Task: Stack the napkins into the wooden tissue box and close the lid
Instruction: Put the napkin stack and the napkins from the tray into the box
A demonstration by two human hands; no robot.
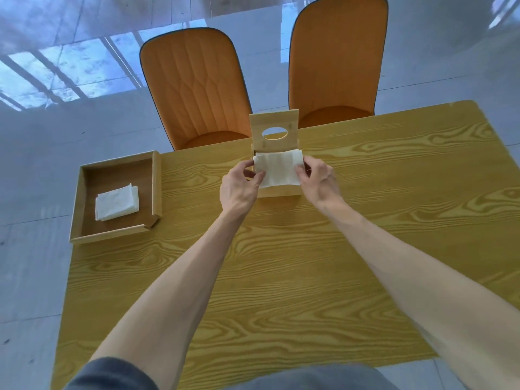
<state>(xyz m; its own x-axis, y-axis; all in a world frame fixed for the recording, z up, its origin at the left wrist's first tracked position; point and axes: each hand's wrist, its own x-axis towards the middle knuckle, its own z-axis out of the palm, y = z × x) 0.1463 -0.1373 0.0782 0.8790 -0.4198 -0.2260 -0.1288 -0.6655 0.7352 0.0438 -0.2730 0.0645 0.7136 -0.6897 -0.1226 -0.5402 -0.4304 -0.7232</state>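
Observation:
The wooden tissue box (281,191) stands at the middle of the table's far side. Its lid (274,125), with an oval hole, is swung up and stands upright behind it. A stack of white napkins (279,168) lies over the box's opening, sticking out above the rim. My left hand (239,184) pinches the stack's left edge and my right hand (318,178) pinches its right edge. A second small pile of napkins (116,202) lies in the wooden tray (112,234) at the table's left edge.
The yellow wood-grain table (281,277) fills the foreground. Two orange chairs (194,88) (337,57) stand behind its far edge. The tray hangs slightly over the table's left side. A glossy tiled floor surrounds everything.

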